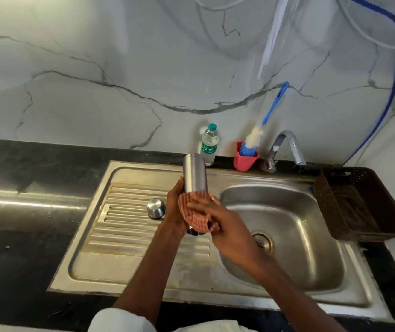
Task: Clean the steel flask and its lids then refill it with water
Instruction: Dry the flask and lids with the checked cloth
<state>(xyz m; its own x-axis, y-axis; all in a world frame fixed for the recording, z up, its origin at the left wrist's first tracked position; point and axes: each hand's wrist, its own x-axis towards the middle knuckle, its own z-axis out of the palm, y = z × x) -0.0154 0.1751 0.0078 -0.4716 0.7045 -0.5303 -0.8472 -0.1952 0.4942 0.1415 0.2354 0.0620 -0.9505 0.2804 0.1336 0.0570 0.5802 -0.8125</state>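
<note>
Steel sink [143, 168] | left hand [175, 212] grips flask [194, 173] | right hand [218, 219] clasps cloth [192, 212] round it

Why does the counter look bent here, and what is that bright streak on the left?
Head view: the wide-angle lens bows the counter and sink edges; the streak is glare from a light on the polished black stone. The steel flask and lid show soft highlights; the hands look slightly smeared by motion.
</note>
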